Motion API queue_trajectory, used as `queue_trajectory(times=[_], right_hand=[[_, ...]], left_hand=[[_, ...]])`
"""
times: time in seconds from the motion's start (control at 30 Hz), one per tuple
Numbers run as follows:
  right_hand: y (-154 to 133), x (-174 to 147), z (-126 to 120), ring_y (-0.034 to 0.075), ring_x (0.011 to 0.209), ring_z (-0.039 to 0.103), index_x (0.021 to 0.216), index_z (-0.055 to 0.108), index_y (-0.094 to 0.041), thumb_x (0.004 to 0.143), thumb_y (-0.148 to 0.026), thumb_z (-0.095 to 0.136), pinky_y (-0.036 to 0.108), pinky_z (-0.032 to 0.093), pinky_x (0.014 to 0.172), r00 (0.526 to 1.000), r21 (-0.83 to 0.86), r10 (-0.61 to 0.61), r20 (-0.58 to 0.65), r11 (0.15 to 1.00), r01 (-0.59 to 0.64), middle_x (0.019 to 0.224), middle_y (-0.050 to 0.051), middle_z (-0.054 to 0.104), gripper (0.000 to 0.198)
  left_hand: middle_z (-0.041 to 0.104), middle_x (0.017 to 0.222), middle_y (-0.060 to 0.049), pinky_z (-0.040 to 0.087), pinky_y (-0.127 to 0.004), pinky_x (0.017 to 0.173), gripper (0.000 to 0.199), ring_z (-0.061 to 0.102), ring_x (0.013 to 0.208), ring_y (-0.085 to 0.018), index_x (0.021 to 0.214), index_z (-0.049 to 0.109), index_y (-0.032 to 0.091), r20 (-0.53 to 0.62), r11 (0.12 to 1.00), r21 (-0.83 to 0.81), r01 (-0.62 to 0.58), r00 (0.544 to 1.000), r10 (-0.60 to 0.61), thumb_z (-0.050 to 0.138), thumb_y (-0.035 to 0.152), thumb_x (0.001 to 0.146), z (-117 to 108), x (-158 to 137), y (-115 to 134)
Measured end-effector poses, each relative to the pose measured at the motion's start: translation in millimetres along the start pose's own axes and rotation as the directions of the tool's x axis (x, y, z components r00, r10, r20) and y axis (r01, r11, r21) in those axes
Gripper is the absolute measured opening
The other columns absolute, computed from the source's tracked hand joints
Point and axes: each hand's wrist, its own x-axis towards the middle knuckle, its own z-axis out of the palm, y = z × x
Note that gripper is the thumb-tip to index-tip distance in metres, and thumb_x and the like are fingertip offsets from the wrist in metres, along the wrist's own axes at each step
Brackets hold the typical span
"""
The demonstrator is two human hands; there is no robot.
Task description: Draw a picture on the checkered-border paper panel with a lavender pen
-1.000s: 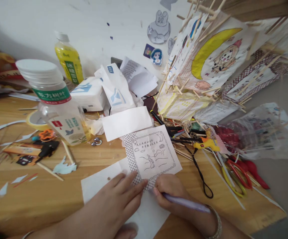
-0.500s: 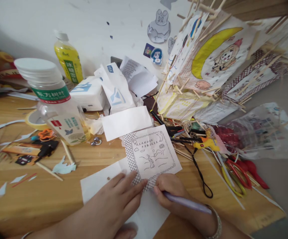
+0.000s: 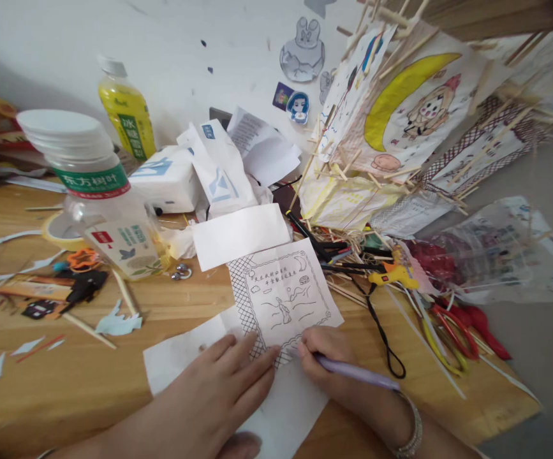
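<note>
In my right hand (image 3: 326, 357) is a purple pen (image 3: 360, 373), its tip hidden near the lower edge of a drawing paper (image 3: 283, 306). The drawing shows a robed figure, hills, a moon and written characters in a wavy frame, with black crosshatching down the left side and along part of the bottom. My left hand (image 3: 223, 382) lies flat with fingers spread, fingertips on the drawing's lower left corner. Under both hands is a larger blank white sheet (image 3: 185, 354). A folded white paper (image 3: 242, 236) touches the drawing's top edge.
At the left stand a clear bottle (image 3: 108, 210), a yellow drink bottle (image 3: 127, 118) and a tape roll (image 3: 60, 231). Tissue packs (image 3: 166, 182) lie at the back. Stick-framed paper lanterns (image 3: 400, 108) rise at back right, above red-handled scissors (image 3: 458, 335) and a yellow glue gun (image 3: 393, 275).
The whole view has shifted slightly, so most things sit a little further left. My right hand stays at the drawing's lower edge with the pen; my left hand keeps its flat pose.
</note>
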Motion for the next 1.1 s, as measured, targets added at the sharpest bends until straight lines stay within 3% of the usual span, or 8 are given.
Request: queue_trajectory(times=[0.23,0.7,1.1], right_hand=[[-4.1,3.4,-1.9,0.01,0.048,0.042,0.057,0.031,-0.021,0.085,-0.017,0.04,0.024,0.032,0.049,0.999,-0.012,-0.035,-0.015,0.999,0.035,0.051,-0.004,0.041,0.03],[-6.3,3.0,-3.4,0.011,0.049,0.045,0.056,0.035,-0.021,0.085,-0.019,0.041,0.024,0.033,0.05,1.0,-0.006,-0.01,-0.014,1.0,0.01,0.052,-0.003,0.045,0.029],[-13.1,6.8,-9.6,0.011,0.051,0.043,0.055,0.03,-0.021,0.082,-0.016,0.041,0.024,0.033,0.052,0.995,-0.005,-0.018,0.102,1.0,0.019,0.052,-0.003,0.044,0.03]], left_hand=[[0.039,0.146,-0.008,0.043,-0.055,0.098,0.049,0.043,0.127,-0.041,0.133,0.053,0.015,-0.045,0.997,0.066,-0.032,0.998,0.035,0.058,0.035,0.088,-0.1,-0.4,0.2],[0.041,0.145,-0.008,0.04,-0.051,0.1,0.05,0.043,0.127,-0.038,0.132,0.054,0.016,-0.065,0.999,0.039,-0.032,0.997,0.035,0.06,0.034,0.087,-0.4,1.1,-0.7],[0.04,0.146,-0.009,0.041,-0.055,0.099,0.049,0.042,0.128,-0.04,0.132,0.054,0.014,-0.054,0.999,0.028,-0.033,0.998,0.034,0.059,0.033,0.086,2.9,1.0,-0.3]])
